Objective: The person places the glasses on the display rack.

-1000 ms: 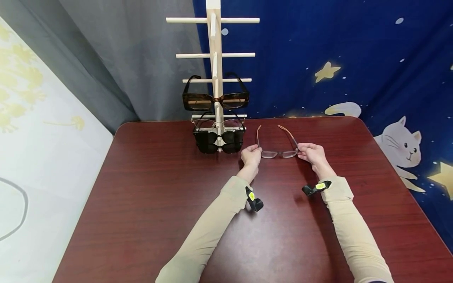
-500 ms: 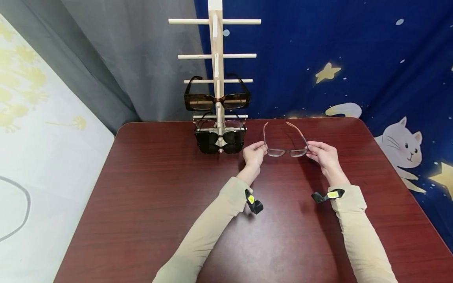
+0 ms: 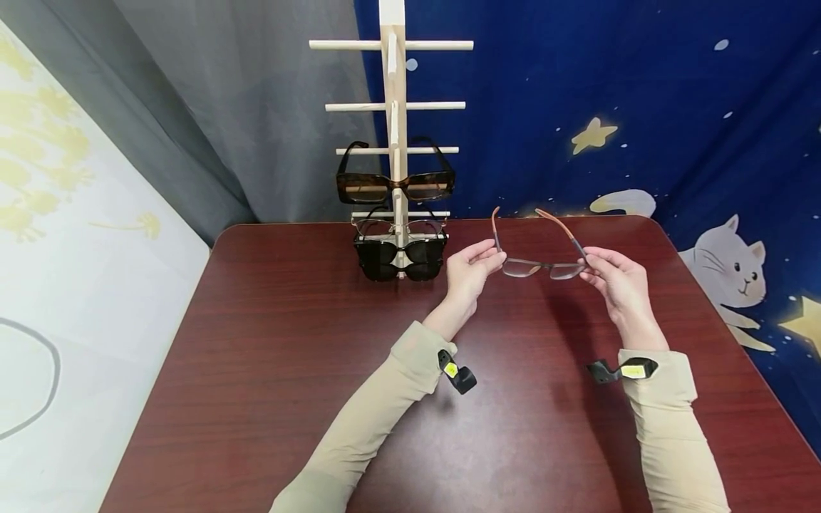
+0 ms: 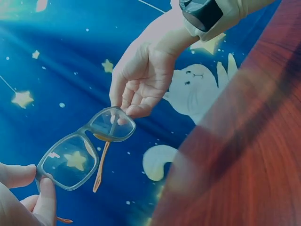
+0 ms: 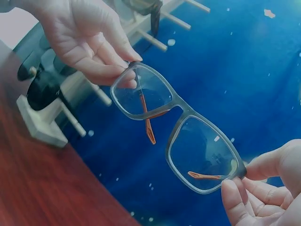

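A pair of eyeglasses (image 3: 544,266) with a grey frame, clear lenses and orange temple tips is held up over the table, its temples unfolded and pointing away from me. My left hand (image 3: 468,276) pinches the left hinge corner between thumb and fingers. At the opposite corner my right hand (image 3: 622,285) pinches the frame the same way. Through the right wrist view the whole eyeglasses front (image 5: 176,101) shows between both hands. In the left wrist view the lenses tilt diagonally, with the right hand (image 4: 146,75) at the upper end.
Left of the hands stands a wooden eyewear rack (image 3: 393,85) with several crossbars. Brown tortoiseshell sunglasses (image 3: 363,188) hang on it, above thin-framed glasses and black sunglasses (image 3: 423,251). The dark red table (image 3: 288,320) ends at a grey curtain and a blue curtain (image 3: 513,107).
Both hands have raised the eyeglasses off the table and brought them right and closer to me. The right hand has moved further right. Both keep their pinch on the frame.
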Tool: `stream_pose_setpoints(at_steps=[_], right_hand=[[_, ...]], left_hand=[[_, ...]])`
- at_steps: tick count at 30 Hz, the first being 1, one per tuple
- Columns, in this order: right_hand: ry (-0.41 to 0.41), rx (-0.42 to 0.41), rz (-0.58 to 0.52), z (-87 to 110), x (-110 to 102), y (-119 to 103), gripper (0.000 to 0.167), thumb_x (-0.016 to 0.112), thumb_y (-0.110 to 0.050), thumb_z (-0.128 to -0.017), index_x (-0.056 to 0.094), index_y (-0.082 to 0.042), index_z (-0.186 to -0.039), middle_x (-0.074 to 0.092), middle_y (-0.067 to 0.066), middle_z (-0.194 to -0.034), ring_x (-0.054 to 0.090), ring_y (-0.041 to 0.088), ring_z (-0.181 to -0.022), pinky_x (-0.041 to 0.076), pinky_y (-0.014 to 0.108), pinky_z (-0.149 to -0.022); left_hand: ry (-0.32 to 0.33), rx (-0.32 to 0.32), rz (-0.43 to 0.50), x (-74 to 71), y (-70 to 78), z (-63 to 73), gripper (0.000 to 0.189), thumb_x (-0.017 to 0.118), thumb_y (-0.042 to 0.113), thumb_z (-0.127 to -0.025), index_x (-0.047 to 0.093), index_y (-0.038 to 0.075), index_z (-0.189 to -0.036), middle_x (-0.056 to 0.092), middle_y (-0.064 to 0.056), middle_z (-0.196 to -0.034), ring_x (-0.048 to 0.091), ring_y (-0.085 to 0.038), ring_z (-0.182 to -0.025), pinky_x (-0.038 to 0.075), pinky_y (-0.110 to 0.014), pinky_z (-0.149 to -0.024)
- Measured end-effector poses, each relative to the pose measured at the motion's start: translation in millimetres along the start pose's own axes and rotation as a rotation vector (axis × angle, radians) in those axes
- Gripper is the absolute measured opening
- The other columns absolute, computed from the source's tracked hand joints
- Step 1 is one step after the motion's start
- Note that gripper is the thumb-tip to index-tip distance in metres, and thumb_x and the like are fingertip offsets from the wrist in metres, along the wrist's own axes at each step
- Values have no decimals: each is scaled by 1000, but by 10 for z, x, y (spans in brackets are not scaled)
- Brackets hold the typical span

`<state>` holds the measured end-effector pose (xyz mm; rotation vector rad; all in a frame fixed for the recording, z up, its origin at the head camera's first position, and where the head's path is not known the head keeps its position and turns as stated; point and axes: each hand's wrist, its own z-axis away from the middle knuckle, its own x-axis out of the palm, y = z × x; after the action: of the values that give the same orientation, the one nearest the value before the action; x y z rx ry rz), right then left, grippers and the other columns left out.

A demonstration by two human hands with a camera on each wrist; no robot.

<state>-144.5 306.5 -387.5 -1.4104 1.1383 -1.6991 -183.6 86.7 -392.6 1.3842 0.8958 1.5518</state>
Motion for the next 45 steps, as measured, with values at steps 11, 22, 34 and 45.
stream_pose_setpoints(at_steps=[11, 22, 34, 45], right_hand=[[-93, -101, -98, 149, 150, -329, 12, 59, 10, -86, 69, 5, -92, 69, 14, -78, 67, 15, -66, 56, 21, -60], [-127, -191, -112, 249, 373, -660, 13, 60, 12, -85, 66, 11, -96, 68, 16, -79, 66, 18, -63, 56, 22, -58], [-181, -249, -189, 235, 737, -925, 15, 59, 16, -83, 64, 15, -97, 66, 21, -79, 65, 22, -62, 57, 25, -57], [-245, -250, -224, 173, 1212, -1003, 16, 61, 17, -81, 63, 16, -97, 65, 22, -77, 64, 23, -61, 56, 24, -55]], left_hand=[[-79, 62, 23, 42, 416, 148, 33, 70, -10, -76, 66, -7, -109, 69, -20, -92, 64, -9, -72, 56, -28, -76], [-128, 145, -47, 77, 862, 322, 36, 72, -6, -75, 67, -3, -110, 70, -16, -91, 63, -6, -73, 54, -23, -77], [-131, 285, -7, 24, 1299, 453, 38, 71, -12, -75, 64, -8, -112, 67, -23, -97, 64, -7, -75, 55, -28, -80], [-87, 402, 34, -201, 1720, 545, 38, 69, -17, -74, 63, -11, -111, 69, -11, -84, 65, -7, -73, 54, -34, -82]])
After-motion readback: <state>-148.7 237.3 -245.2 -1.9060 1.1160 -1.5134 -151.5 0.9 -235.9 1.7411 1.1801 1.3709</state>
